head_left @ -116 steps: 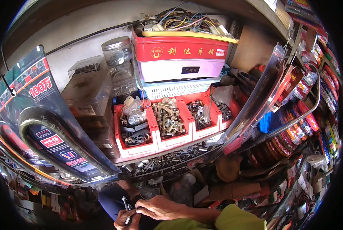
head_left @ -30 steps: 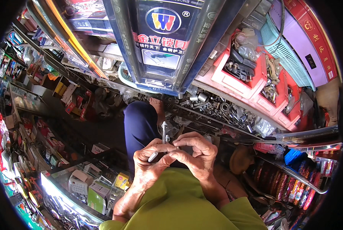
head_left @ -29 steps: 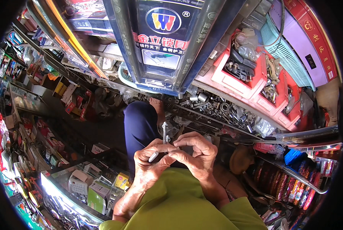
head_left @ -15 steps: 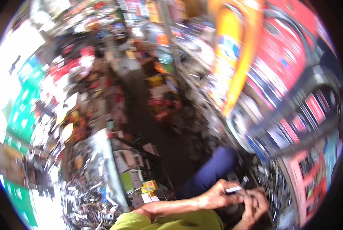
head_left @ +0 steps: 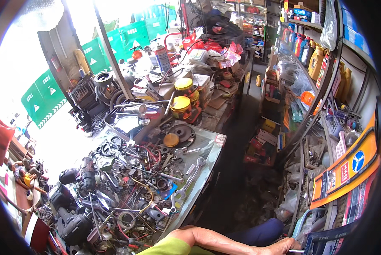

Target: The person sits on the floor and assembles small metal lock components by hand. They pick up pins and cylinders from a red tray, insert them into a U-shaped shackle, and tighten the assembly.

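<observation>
My left forearm (head_left: 216,238) comes out of a yellow-green sleeve and runs right along the bottom edge. My left hand (head_left: 284,246) lies at the frame's lower rim above my blue trouser leg (head_left: 258,231). The rim cuts off its fingers, and a sliver of metal (head_left: 291,251) shows just beneath them. Whether the hand grips it cannot be made out. My right hand is out of view. The nearest thing to the left is the glass counter (head_left: 207,161), heaped with tools.
Wrenches (head_left: 186,185), springs, rings and a black power drill (head_left: 73,221) cover the counter. Yellow-lidded tins (head_left: 181,104) stand farther back. A narrow dark aisle (head_left: 241,170) runs between the counter and the shelves of bottles (head_left: 309,55) on the right. Orange packaging (head_left: 348,170) hangs at right.
The view has swung left from the red parts trays and hanging packages to the counter and shop entrance. Both hands were together on a small metal part; only the left one shows now.
</observation>
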A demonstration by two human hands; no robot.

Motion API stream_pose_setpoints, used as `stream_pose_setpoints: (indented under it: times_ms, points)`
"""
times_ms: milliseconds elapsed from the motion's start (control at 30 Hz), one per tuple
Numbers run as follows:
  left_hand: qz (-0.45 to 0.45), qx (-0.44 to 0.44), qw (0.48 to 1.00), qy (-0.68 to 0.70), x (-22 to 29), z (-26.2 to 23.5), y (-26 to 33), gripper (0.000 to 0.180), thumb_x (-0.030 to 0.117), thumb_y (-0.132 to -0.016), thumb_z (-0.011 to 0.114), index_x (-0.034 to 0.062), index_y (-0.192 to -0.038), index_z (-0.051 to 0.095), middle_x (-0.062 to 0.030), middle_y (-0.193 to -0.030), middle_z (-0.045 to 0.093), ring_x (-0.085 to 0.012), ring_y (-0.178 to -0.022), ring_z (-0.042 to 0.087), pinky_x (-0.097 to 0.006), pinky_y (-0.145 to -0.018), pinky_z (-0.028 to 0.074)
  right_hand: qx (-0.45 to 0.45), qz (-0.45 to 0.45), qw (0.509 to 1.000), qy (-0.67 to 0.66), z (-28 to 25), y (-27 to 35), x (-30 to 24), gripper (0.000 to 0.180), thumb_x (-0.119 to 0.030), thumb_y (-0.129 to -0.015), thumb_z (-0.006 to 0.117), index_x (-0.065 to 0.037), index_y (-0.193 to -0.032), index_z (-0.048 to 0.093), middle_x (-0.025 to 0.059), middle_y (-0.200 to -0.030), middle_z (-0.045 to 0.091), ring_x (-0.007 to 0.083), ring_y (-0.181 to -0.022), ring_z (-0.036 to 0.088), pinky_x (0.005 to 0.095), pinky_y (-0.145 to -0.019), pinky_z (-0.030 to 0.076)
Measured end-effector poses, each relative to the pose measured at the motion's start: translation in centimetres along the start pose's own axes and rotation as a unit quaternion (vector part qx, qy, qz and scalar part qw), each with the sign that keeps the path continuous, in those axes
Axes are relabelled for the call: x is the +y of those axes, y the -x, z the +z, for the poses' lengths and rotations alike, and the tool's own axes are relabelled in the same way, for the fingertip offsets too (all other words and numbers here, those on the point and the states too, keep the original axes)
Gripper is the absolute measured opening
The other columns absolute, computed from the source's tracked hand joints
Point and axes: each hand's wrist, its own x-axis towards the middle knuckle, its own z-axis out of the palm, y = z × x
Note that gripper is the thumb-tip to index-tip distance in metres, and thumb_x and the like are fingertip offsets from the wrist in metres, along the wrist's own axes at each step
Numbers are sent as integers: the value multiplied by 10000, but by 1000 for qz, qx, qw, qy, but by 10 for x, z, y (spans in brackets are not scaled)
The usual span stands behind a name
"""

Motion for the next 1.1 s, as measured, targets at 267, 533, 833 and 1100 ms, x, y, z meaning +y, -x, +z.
stream_pose_setpoints:
  times_ms: [267,533,833,1100]
  points:
    - [89,34,994,-50,2,-5,-3,204,54,-786,693,-35,-958,629,-151,-871,638,-223,-845,627,-323,-751,481,56,36,997,42,23,-15,-31,236,-201,-897,606,27,-877,665,127,-821,660,252,-692,606,335,-655,512]
    - [-198,-81,973,84,27,5,-6,131,95,-820,755,12,-916,725,-27,-804,657,-63,-646,579,-205,-545,442,136,127,975,-124,-18,25,-22,221,68,-790,631,39,-1001,688,135,-988,635,174,-848,610,257,-706,481]
    - [-164,-35,985,47,7,19,-4,102,11,-766,766,-10,-848,709,-75,-764,627,-114,-590,564,-229,-499,449,116,128,981,-88,-26,41,-16,228,20,-785,734,50,-1006,686,160,-954,657,182,-813,635,274,-707,517]
    - [-112,-78,990,-22,13,14,-2,128,6,-801,745,18,-927,727,-43,-807,638,-87,-706,578,-234,-636,463,112,137,980,-92,-16,37,-17,222,-20,-787,751,43,-992,693,146,-928,669,183,-810,644,278,-699,516]
